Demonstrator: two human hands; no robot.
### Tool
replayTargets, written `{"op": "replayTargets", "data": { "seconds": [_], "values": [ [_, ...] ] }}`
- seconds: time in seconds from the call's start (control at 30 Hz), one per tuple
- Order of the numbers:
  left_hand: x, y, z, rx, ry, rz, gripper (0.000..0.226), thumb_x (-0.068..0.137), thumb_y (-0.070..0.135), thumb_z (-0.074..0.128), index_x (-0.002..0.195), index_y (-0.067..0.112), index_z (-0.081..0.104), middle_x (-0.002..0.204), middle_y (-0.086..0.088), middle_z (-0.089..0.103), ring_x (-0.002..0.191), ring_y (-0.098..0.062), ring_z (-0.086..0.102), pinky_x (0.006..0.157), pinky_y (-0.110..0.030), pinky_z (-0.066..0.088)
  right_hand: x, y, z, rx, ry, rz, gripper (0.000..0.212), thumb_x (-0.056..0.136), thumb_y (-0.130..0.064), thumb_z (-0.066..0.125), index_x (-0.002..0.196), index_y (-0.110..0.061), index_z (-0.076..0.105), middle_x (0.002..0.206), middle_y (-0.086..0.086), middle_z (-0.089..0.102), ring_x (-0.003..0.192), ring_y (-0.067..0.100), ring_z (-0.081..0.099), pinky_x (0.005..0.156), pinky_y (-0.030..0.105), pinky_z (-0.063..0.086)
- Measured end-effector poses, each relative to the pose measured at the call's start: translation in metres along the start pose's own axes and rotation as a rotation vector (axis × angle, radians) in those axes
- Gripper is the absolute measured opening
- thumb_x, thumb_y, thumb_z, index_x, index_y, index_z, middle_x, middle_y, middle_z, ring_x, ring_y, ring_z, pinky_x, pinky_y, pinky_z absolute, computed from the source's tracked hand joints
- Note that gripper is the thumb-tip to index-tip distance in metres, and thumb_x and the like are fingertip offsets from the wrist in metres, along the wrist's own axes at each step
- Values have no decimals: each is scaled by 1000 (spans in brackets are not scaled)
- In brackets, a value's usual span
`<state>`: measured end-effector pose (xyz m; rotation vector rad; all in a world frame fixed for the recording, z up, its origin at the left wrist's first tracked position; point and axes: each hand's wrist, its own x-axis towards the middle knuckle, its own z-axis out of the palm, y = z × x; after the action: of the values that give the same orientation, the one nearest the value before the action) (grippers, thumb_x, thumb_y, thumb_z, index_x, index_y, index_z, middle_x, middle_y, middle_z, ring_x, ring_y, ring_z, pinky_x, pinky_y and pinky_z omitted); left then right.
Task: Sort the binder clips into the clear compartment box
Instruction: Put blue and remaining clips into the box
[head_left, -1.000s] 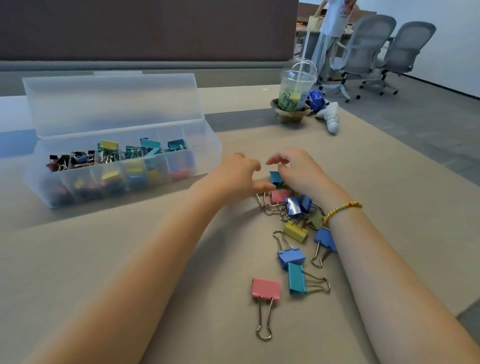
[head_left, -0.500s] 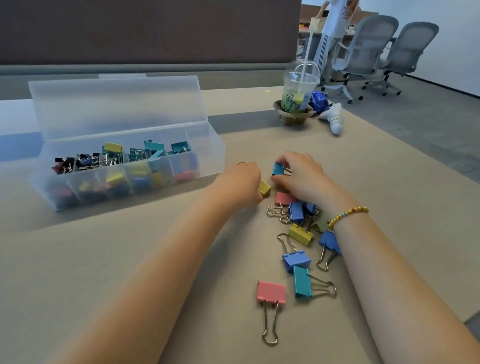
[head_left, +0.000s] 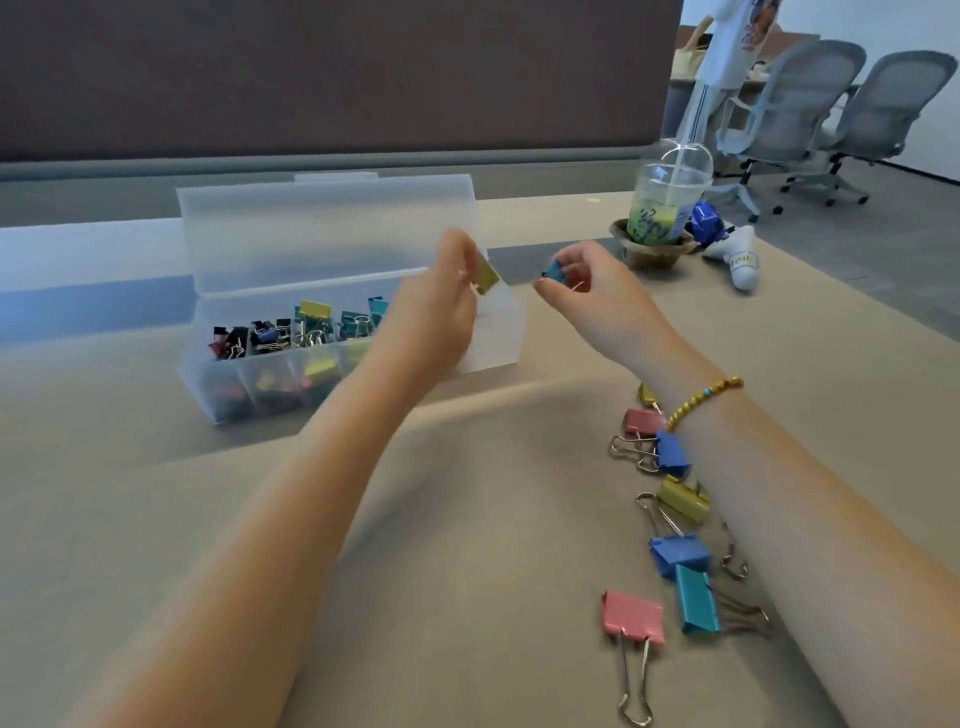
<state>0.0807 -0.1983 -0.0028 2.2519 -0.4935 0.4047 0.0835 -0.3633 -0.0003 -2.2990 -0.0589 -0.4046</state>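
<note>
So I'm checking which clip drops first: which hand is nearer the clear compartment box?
Left. The left hand holds a yellow clip over the clear compartment box; the right hand pinches a blue clip just right of it.

- A tan table (head_left: 467, 519) carried everything.
- The clear compartment box (head_left: 498, 332) sat far left.
- Loose binder clips (head_left: 675, 551) lay right.
- An iced drink cup (head_left: 657, 208) stood behind.

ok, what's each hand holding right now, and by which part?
Left hand pinches a yellow binder clip by its wire end, body sticking out. Right hand pinches a small blue binder clip; the exact hold point is hidden by the fingers.
</note>
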Motion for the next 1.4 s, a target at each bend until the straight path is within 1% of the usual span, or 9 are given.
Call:
{"op": "replayTargets", "data": {
  "seconds": [0.13, 0.33, 0.5, 0.6, 0.7, 0.87, 1.03, 1.2, 1.4],
  "values": [
    [13, -27, -32, -80, 191, -174, 20, 92, 7, 30, 91, 13, 48, 81, -2, 54, 79, -26, 53, 76, -46, 51, 24, -40, 45, -152, -136, -55, 34, 92, -37, 54, 117, -14, 50, 103, 0, 52, 88, 15, 48, 72, 25, 38],
    [17, -41, -33, -39, 87, -257, 24, 95, 12, 32, 110, 9, 51, 104, -9, 60, 91, -24, 54, 79, -35, 44, 51, -60, 89, -458, -211, 43, 38, 96, -46, 43, 83, -11, 49, 79, 6, 51, 78, 25, 49, 64, 31, 39],
    [19, -42, -32, -62, -23, -296, 21, 97, 10, 27, 107, 16, 45, 103, -6, 60, 88, -18, 52, 74, -33, 44, 50, -44, 74, -283, -212, 74, 39, 98, -22, 34, 61, -11, 38, 63, 6, 43, 57, 20, 38, 45, 28, 24],
    [18, -43, -29, -48, -21, -273, 12, 98, 7, 29, 103, 17, 33, 96, -7, 65, 86, -21, 58, 75, -37, 50, 48, -40, 69, -197, -272, 7, 33, 96, -16, 39, 86, 3, 65, 78, 13, 57, 58, 16, 41, 50, 26, 31],
    [20, -44, -22, 19, 14, -255, 9, 96, 10, 34, 102, 16, 34, 94, -5, 69, 75, -17, 57, 64, -33, 46, 48, -41, 66, -74, -168, -60, 31, 96, -12, 40, 103, 1, 67, 89, 10, 61, 81, 18, 53, 67, 25, 39],
    [38, -37, -5, 185, 43, -316, 16, 91, 15, 39, 102, 11, 49, 94, -7, 65, 89, -30, 57, 75, -37, 47, 50, -40, 57, 48, -69, -77, 30, 95, -10, 40, 107, -5, 67, 110, 9, 66, 105, 20, 58, 83, 23, 41],
    [47, -23, -3, 318, -281, -378, 41, 95, 29, 36, 60, 9, 41, 60, -6, 43, 61, -24, 40, 50, -27, 26, 49, -33, 38, 5, -19, -108, 29, 94, -9, 40, 106, -7, 67, 110, 6, 65, 99, 15, 54, 77, 18, 36],
    [54, -22, -19, 368, -374, -341, 42, 97, 36, 36, 106, 10, 68, 108, -13, 63, 93, -29, 54, 77, -27, 37, 39, -24, 10, -16, 40, -119, 30, 96, -11, 40, 107, -9, 67, 106, 4, 64, 96, 12, 52, 74, 17, 33],
    [45, -9, -28, 435, -272, -269, 27, 96, 33, 40, 85, 14, 57, 86, -12, 55, 76, -26, 48, 60, -27, 35, 8, 2, -22, -31, 19, -31, 29, 96, -14, 40, 108, -11, 66, 101, -1, 61, 94, 10, 52, 81, 23, 40]
  ]
}}
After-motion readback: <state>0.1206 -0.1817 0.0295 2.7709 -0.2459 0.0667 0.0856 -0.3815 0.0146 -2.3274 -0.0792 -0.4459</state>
